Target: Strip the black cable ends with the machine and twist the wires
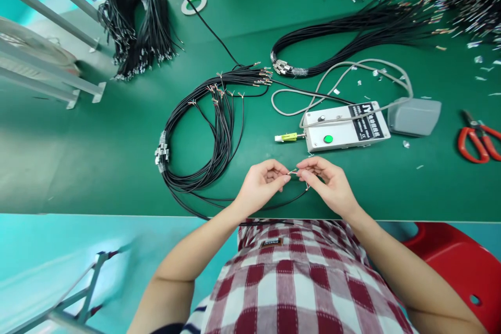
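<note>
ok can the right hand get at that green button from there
Likely yes: the right hand sits just on the near side of the white box, and the grey cable across it leaves the green button uncovered, though the fingers are pinching thin wires.

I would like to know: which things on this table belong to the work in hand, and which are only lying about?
Probably in use:
thin wire ends, pinched by left hand and right hand
nearest black cable bundle

Apparently lying about:
white box, close but untouched
red-handled cutter
tape roll
black cable bundle at far left
</note>
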`<state>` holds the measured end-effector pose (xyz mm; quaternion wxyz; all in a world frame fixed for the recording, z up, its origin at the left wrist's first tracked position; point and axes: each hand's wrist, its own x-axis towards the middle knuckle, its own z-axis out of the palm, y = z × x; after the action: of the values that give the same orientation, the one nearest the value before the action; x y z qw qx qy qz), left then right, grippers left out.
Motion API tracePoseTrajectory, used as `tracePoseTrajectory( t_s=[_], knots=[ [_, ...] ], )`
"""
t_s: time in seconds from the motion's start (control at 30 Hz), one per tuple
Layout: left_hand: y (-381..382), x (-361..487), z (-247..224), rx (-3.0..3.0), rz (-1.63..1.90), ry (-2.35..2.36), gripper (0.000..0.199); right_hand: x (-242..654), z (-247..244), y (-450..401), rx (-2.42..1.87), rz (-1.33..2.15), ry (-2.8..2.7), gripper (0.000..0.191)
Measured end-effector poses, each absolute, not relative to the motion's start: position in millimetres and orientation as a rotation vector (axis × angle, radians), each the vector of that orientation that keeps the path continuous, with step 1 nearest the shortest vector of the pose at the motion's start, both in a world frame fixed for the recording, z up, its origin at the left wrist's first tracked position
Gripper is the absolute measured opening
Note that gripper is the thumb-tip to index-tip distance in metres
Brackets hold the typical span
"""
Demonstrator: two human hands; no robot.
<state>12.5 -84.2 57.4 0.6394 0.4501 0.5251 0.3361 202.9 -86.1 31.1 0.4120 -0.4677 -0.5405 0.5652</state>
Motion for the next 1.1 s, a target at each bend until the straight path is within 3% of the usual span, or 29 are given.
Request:
tracePoseTrajectory(
  t_s=[0.4, 1.1],
  knots=[
    [-85.2, 11.1, 61.1, 0.877, 0.879, 1.112, 0.036, 184.1, 37.8, -78.0, -1.138, 1.607, -1.112, 0.025],
    [-86.4, 22.1, 59.8, 0.873, 1.018, 1.065, 0.026, 169.2, 33.7, -85.9, -1.151, 1.665, -0.997, 0.029]
  ],
)
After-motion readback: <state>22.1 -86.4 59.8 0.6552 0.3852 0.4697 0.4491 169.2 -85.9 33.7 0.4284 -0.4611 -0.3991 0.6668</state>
